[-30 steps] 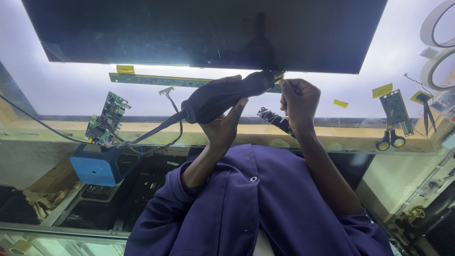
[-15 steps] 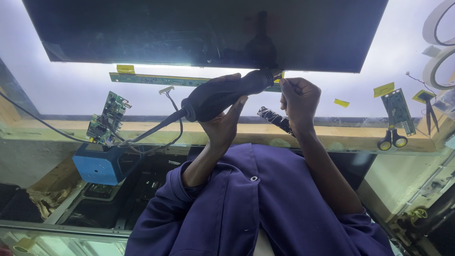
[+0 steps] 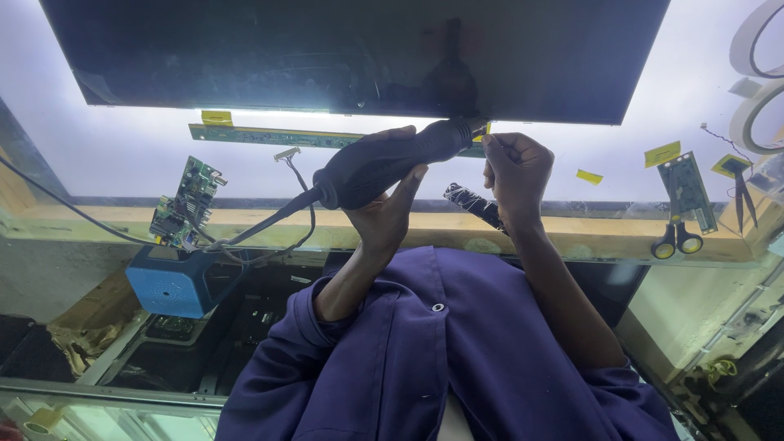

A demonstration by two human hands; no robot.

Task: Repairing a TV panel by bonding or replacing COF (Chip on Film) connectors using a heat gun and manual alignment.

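Two hands work just below the big dark panel (image 3: 351, 49), which I judge fragile. My left hand (image 3: 384, 208) is wrapped around the black corded tool (image 3: 384, 163). It looks rigid and fairly hefty, best held mid-body, with the cord tugging. My right hand (image 3: 514, 167) is closed, pinching something small at the tool's tip; I cannot tell what. Scissors (image 3: 676, 237) lie to its right.

Black corded rotary tool (image 3: 384, 163) held level, tip at dark panel's (image 3: 327, 49) lower edge.

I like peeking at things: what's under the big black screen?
Only the glowing white table shows around the black screen; whatever lies directly beneath it is covered.
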